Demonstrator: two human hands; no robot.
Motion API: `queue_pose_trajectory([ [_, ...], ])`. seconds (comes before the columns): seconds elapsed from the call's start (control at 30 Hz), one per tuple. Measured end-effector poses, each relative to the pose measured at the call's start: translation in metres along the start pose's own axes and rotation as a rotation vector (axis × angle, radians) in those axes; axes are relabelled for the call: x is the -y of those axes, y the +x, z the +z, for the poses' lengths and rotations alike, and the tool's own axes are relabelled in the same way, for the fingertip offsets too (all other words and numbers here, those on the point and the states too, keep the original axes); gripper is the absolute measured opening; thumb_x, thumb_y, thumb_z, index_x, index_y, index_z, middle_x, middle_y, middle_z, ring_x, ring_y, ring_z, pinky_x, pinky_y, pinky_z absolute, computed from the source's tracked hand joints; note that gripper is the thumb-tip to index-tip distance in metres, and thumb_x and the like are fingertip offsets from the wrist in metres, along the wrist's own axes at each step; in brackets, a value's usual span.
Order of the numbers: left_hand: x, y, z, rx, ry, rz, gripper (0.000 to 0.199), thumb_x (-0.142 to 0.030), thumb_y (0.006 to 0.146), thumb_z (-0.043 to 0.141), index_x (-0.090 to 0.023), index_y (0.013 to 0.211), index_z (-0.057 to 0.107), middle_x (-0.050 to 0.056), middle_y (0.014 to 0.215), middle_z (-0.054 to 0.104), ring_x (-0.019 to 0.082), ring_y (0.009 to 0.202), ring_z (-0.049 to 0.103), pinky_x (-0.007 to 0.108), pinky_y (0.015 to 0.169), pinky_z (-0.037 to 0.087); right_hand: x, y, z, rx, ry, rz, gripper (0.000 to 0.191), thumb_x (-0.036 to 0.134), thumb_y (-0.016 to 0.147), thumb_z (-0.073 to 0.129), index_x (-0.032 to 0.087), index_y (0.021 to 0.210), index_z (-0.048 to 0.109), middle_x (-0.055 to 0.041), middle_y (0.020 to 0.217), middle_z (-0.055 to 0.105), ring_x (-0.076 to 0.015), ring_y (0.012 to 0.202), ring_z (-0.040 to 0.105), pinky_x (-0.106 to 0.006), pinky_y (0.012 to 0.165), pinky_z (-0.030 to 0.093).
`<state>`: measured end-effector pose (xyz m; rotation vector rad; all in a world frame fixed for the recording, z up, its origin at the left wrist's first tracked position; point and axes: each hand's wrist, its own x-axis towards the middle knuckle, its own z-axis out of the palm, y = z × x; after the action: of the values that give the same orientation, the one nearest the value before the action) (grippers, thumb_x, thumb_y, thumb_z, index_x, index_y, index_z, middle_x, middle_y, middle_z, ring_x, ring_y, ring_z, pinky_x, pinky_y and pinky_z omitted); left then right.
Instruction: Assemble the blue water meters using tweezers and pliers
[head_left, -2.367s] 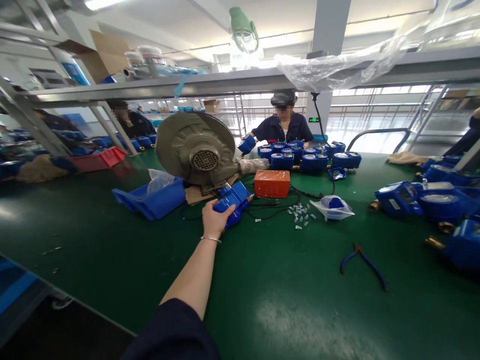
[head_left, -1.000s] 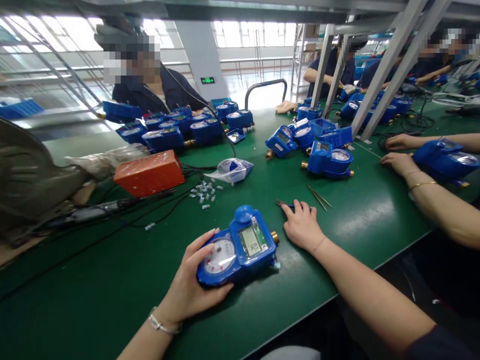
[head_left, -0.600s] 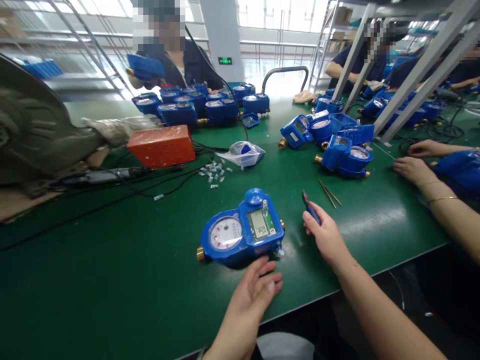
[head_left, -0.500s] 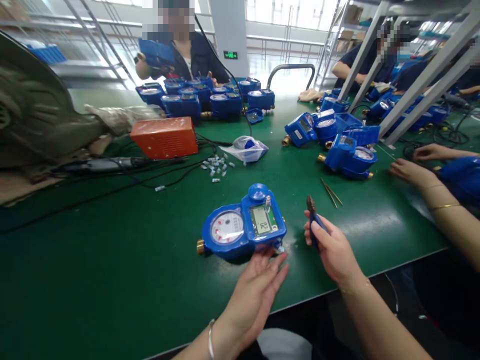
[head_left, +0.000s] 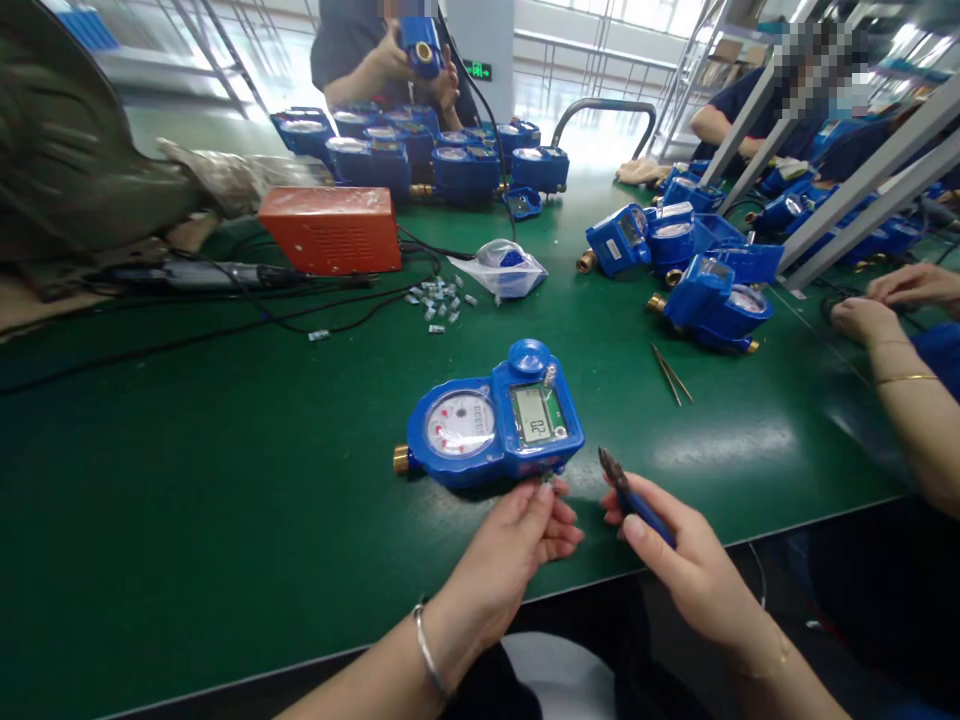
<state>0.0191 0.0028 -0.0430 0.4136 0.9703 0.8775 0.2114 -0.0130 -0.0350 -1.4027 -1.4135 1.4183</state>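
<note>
A blue water meter (head_left: 465, 430) lies on the green table in front of me, its round dial to the left and its display showing digits to the right. At its near right corner my left hand (head_left: 517, 525) is closed, thumb and forefinger pinching a small clear plastic seal (head_left: 548, 480) that is mostly hidden by the fingers. Blue-handled cutting pliers (head_left: 634, 500) are held in my right hand (head_left: 679, 550), their dark jaws pointing up and left, a short gap from the meter. Brass-coloured tweezers (head_left: 671, 375) lie beyond the pliers.
Several small clear seals (head_left: 439, 298) are scattered near a plastic bag (head_left: 504, 270). An orange box (head_left: 334, 230) with black cables stands at left. Other blue meters (head_left: 709, 300) sit at right and at the back. Co-workers' hands (head_left: 870, 315) are at right and across the table.
My left fingers have closed into a pinch at the meter's near corner. The pliers have tilted left and come nearer to it. The co-worker opposite has moved the raised meter to the right.
</note>
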Motion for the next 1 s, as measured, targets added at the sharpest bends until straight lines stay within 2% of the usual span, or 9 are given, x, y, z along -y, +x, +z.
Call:
queue_pose_trajectory([
  [0.1, -0.006, -0.001, -0.005, 0.02, -0.017, -0.08, 0.027, -0.034, 0.096, 0.048, -0.009, 0.092, 0.058, 0.008, 0.077, 0.061, 0.014, 0.065, 0.06, 0.022, 0.06, 0.046, 0.008, 0.001, -0.008, 0.145, -0.162, 0.004, 0.042, 0.047, 0.089, 0.052, 0.024, 0.124, 0.055, -0.0063, 0.112, 0.063, -0.021, 0.103, 0.058, -0.034, 0.092, 0.044],
  [0.23, -0.013, 0.003, -0.009, 0.068, -0.07, -0.202, 0.027, -0.031, 0.096, 0.043, -0.011, 0.083, 0.055, 0.007, 0.071, 0.059, 0.012, 0.057, 0.058, 0.021, 0.055, 0.044, 0.016, 0.007, -0.01, 0.251, -0.356, -0.025, 0.04, 0.047, 0.09, 0.051, 0.024, 0.123, 0.056, -0.0054, 0.11, 0.063, -0.0206, 0.1, 0.059, -0.034, 0.088, 0.045],
  [0.47, -0.025, 0.007, -0.011, 0.078, -0.062, -0.312, 0.03, -0.029, 0.094, 0.038, -0.013, 0.071, 0.049, 0.001, 0.059, 0.05, 0.009, 0.043, 0.047, 0.017, 0.044, 0.035, 0.025, 0.02, -0.01, 0.292, -0.498, -0.039, 0.035, 0.046, 0.091, 0.049, 0.028, 0.12, 0.056, -0.0027, 0.107, 0.063, -0.0182, 0.096, 0.059, -0.032, 0.086, 0.045],
  [0.7, -0.028, 0.007, -0.008, 0.029, -0.02, -0.276, 0.03, -0.031, 0.09, 0.045, -0.014, 0.065, 0.046, -0.001, 0.056, 0.047, 0.007, 0.041, 0.043, 0.015, 0.043, 0.031, 0.029, 0.028, -0.013, 0.361, -0.532, -0.023, 0.033, 0.045, 0.091, 0.05, 0.028, 0.117, 0.058, -0.0027, 0.109, 0.063, -0.0194, 0.098, 0.059, -0.033, 0.087, 0.044],
  [0.83, -0.023, 0.008, -0.01, 0.032, -0.019, -0.238, 0.029, -0.029, 0.088, 0.046, -0.015, 0.062, 0.043, -0.001, 0.056, 0.047, 0.007, 0.04, 0.043, 0.017, 0.041, 0.03, 0.029, 0.031, -0.016, 0.405, -0.494, -0.01, 0.038, 0.047, 0.091, 0.049, 0.027, 0.123, 0.056, -0.0034, 0.11, 0.063, -0.0198, 0.1, 0.058, -0.033, 0.088, 0.044],
  [0.93, -0.017, 0.007, -0.007, 0.0, -0.053, -0.184, 0.027, -0.031, 0.087, 0.047, -0.016, 0.066, 0.041, 0.002, 0.071, 0.056, 0.01, 0.046, 0.053, 0.019, 0.044, 0.035, 0.031, 0.034, -0.017, 0.431, -0.518, -0.019, 0.041, 0.045, 0.092, 0.049, 0.028, 0.129, 0.051, -0.0035, 0.109, 0.063, -0.0194, 0.098, 0.058, -0.033, 0.088, 0.044],
  [1.0, -0.014, 0.005, -0.002, -0.037, -0.098, -0.147, 0.021, -0.032, 0.089, 0.046, -0.015, 0.076, 0.047, 0.006, 0.087, 0.06, 0.013, 0.053, 0.059, 0.021, 0.047, 0.041, 0.033, 0.036, -0.016, 0.439, -0.546, -0.026, 0.041, 0.044, 0.092, 0.049, 0.029, 0.13, 0.05, -0.0027, 0.107, 0.063, -0.0185, 0.096, 0.058, -0.032, 0.086, 0.044],
])
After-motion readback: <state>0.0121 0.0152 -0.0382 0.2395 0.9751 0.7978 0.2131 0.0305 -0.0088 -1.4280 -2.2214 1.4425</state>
